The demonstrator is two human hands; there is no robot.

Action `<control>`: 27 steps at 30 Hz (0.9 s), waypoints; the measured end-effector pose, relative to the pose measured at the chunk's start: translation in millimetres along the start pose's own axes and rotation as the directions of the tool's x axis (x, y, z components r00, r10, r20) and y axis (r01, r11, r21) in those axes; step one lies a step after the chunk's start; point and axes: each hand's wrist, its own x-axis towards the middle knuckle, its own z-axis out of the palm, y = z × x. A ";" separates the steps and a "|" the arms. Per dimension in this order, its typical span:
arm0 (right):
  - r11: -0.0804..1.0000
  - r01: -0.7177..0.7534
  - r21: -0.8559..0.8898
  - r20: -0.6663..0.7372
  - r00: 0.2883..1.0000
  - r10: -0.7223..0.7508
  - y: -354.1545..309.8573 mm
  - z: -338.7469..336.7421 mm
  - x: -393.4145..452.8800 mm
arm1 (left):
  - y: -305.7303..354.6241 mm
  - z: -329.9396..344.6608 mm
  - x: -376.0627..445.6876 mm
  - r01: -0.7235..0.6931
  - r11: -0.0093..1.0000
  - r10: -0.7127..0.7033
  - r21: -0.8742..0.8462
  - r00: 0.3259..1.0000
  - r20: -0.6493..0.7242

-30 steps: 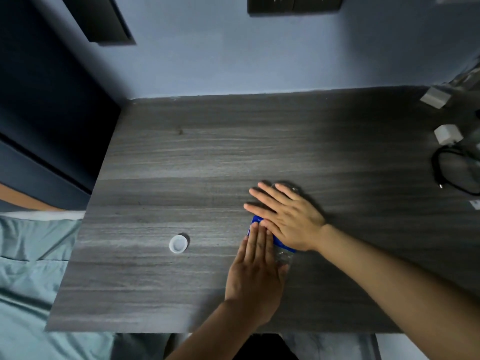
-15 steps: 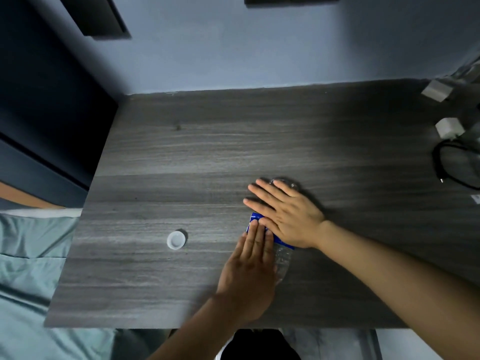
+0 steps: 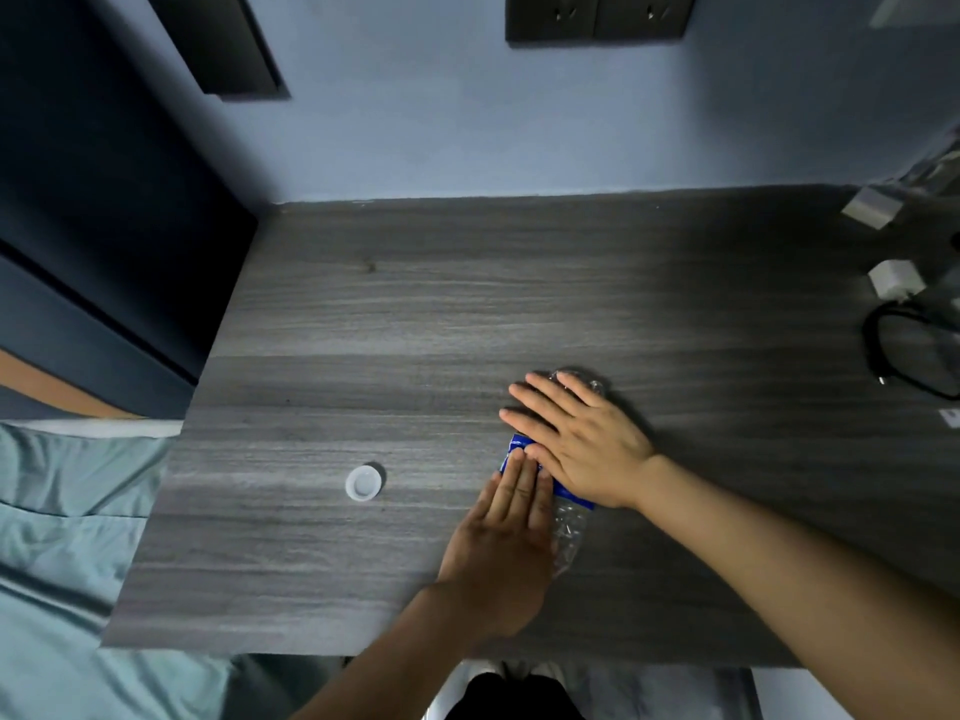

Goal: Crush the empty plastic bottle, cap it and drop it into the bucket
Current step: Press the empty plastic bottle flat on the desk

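Clear plastic bottle [image 3: 567, 532], blue label, lying flat on grey surface [image 3: 415, 330], right of centre. Left hand [image 3: 506, 553] and right hand [image 3: 587, 444]: flat open palms pressing it, gripping nothing. White cap [image 3: 363, 482]: left, apart.

Grey table [image 3: 415, 314]: bottle [image 3: 569, 532], cap [image 3: 363, 482], cable [image 3: 878, 350].

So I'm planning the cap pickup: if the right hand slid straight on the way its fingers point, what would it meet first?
Nothing, it seems: the right hand points up-left over bare table, passing the cap.
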 end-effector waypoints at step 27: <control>0.943 0.175 0.284 0.121 0.969 -0.216 9.5 -32.6 -16.6 | -16.8 -27.8 -22.6 0.224 0.455 -0.509 -0.862 0.860 -0.045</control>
